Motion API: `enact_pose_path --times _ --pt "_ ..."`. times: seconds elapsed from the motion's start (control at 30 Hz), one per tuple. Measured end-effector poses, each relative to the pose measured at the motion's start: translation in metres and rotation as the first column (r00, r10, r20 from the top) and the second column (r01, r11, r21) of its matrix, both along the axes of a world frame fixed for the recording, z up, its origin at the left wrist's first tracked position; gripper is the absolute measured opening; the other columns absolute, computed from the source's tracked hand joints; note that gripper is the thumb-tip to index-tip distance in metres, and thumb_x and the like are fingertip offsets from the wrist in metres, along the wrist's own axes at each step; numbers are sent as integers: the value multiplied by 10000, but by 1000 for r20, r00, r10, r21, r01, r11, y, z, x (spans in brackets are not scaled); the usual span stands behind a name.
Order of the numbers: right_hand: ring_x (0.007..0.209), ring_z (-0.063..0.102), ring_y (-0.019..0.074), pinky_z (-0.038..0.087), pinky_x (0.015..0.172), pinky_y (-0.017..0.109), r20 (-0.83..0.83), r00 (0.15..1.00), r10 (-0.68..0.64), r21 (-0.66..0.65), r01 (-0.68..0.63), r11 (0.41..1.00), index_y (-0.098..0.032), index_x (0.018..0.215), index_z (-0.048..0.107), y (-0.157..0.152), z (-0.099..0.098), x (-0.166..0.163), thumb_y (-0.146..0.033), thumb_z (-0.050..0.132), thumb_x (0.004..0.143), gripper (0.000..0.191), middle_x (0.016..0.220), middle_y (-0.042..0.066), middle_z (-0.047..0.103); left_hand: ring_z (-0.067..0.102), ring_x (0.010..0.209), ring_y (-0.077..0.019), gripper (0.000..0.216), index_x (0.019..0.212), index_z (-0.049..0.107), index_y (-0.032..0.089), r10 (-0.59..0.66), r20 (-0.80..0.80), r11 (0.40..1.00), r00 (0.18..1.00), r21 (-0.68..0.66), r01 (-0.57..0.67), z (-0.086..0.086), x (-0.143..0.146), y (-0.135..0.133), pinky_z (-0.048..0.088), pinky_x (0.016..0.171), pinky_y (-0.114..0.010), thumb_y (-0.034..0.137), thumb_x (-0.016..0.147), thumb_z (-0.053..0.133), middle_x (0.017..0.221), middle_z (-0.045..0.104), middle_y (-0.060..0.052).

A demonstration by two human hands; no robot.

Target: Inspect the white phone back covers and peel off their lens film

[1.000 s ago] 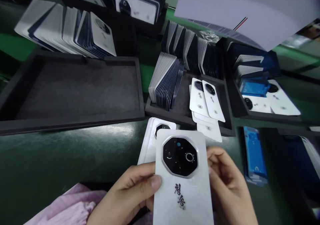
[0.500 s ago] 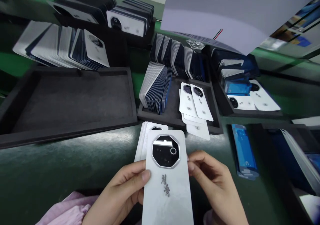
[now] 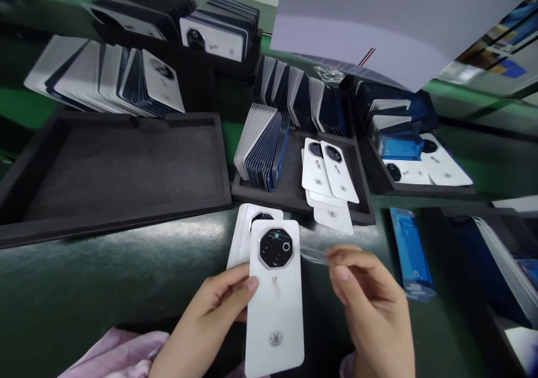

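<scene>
My left hand (image 3: 216, 308) grips a white phone back cover (image 3: 275, 308) by its left edge. The cover faces up toward me, with a black octagonal camera window at its top, blurred dark lettering and a small round emblem lower down. To the right, my right hand (image 3: 370, 297) pinches a clear, thin strip of film (image 3: 314, 255), which stretches from near the cover's right edge to my fingertips. Whether the strip still touches the cover I cannot tell. Behind the held cover, partly hidden, lies a small stack of white covers (image 3: 237, 235) on the table.
A black tray (image 3: 126, 171) is at left. The middle tray (image 3: 294, 201) bears upright rows of covers and loose white covers (image 3: 332, 171). Blue film-like sheets (image 3: 412, 249) lie at right beside another dark tray (image 3: 445, 255). A large pale panel (image 3: 370, 25) overhangs the back.
My right hand has moved right, away from the cover's edge, drawing out the clear strip. The cover has shifted lower and away from the camera, so its bottom end now shows.
</scene>
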State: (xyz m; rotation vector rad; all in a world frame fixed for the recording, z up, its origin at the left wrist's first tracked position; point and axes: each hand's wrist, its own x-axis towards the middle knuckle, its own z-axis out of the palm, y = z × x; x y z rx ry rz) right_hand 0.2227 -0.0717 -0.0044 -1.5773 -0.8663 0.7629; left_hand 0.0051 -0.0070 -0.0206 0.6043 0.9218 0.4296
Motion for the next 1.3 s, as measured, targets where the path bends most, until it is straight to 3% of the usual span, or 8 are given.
enact_pose_path --times 0.07,0.2,0.3,0.4,0.47,0.6,0.73,1.3 --pt "1173 642 228 527 743 231 26 1000 8 56 -10 998 -277 885 757 -1 -2 2 -265 784 990 109 933 34 707 741 777 -160 270 1111 890 339 5 28 1000 1000 -13 -4 2 2 0 617 743 -196 516 919 820 864 853 18" --pt "728 559 133 445 562 215 -62 981 -185 154 192 969 -244 899 736 0 -1 2 -284 803 988 119 838 -6 632 677 734 -139 263 1046 905 346 6 75 1000 997 -11 -5 7 2 -1 581 669 -165 542 882 846 762 786 31" --pt "679 520 127 453 558 220 -96 964 -246 217 262 940 -222 889 744 -1 1 1 -287 859 942 142 766 -22 592 633 708 -140 297 1026 912 343 -22 93 1000 995 4 22 10 0 -2 573 660 -179 582 864 842 764 761 19" --pt "750 573 162 464 601 252 -31 979 -202 246 204 948 -214 904 750 -2 4 0 -257 850 949 118 759 -6 619 588 697 -133 318 990 917 339 -40 120 999 992 5 39 14 0 -1 547 660 -176 614 854 836 739 707 18" --pt "700 554 160 446 609 279 -33 998 -60 266 67 962 -229 907 737 -3 8 -3 -244 809 984 106 730 -17 617 551 687 -124 319 960 919 332 -49 118 999 992 11 48 15 1 0 516 652 -166 620 854 832 716 658 22" --pt "649 526 152 425 591 276 -63 977 202 146 -192 971 -261 875 739 1 11 -12 -262 772 1006 135 700 -25 643 524 702 -144 363 921 911 277 -83 55 996 995 40 81 13 3 2 476 648 -190 622 875 809 720 625 6" --pt "651 537 139 451 592 231 5 994 112 -6 -112 994 -308 889 780 5 6 -21 -206 781 962 125 736 -33 685 513 734 -169 373 981 896 262 -144 20 987 989 71 143 10 4 3 461 677 -228 599 934 743 743 604 -1" --pt "608 558 120 467 567 196 88 996 20 -93 -12 996 -302 847 796 4 0 -25 -217 817 897 100 732 -40 717 492 715 -159 351 1006 892 257 -124 53 991 991 57 121 9 4 2 456 665 -228 572 934 753 762 602 0"
